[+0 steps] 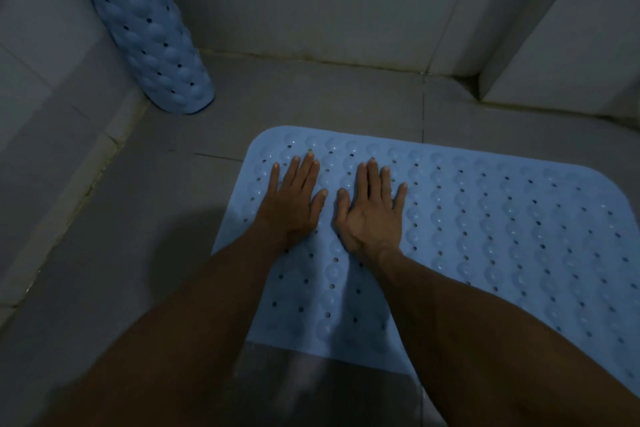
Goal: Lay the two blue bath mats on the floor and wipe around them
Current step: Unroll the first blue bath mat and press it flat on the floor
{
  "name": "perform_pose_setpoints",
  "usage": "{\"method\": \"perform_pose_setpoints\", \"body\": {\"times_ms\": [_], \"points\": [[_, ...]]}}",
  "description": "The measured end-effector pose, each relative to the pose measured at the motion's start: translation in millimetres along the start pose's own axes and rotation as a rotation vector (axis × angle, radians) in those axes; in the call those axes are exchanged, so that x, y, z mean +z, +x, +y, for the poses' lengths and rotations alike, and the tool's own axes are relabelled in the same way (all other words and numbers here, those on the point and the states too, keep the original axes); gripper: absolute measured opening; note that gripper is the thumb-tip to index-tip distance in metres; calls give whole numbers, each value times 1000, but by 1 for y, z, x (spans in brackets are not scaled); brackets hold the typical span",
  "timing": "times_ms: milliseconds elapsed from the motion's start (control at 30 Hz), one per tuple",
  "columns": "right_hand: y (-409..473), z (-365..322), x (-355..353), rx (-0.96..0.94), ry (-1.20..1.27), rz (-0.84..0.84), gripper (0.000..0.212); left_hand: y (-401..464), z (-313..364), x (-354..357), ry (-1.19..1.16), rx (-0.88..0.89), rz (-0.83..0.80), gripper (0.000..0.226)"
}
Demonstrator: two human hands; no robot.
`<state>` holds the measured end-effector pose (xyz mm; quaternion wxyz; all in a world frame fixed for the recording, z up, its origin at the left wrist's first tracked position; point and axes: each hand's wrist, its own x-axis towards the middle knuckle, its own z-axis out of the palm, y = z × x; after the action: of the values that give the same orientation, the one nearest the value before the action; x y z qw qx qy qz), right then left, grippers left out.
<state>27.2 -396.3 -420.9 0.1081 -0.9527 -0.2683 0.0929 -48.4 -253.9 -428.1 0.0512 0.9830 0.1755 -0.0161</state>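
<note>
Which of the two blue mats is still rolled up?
The rolled mat standing in the far left corner, leaning against the wall. The other mat lies spread flat on the floor, with the left hand and right hand pressed on it.

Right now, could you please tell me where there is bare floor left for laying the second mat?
Bare tiles run between the flat mat and the back wall, and left of it toward the rolled mat. The right corner looks tight.

Flat mat point(485, 236) on the floor point(311, 97), both hands point(294, 198) side by side on its left part, rolled mat point(152, 28) upright in the far-left corner, apart from it
</note>
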Motion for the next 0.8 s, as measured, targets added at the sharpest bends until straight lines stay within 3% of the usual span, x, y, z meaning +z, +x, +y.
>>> {"method": "perform_pose_setpoints", "body": {"times_ms": [267, 500, 633, 800], "points": [[1, 32, -34, -103, 169, -190, 67, 12, 29, -29, 76, -60, -238, 65], [-36, 176, -71, 52, 44, -42, 65, 19, 150, -22, -64, 107, -93, 67], [-38, 263, -91, 183, -8, -3, 66, 38, 231, -8, -126, 187, -94, 65], [-32, 313, -86, 125, 22, 31, 70, 61, 285, 21, -161, 160, -46, 63]]}}
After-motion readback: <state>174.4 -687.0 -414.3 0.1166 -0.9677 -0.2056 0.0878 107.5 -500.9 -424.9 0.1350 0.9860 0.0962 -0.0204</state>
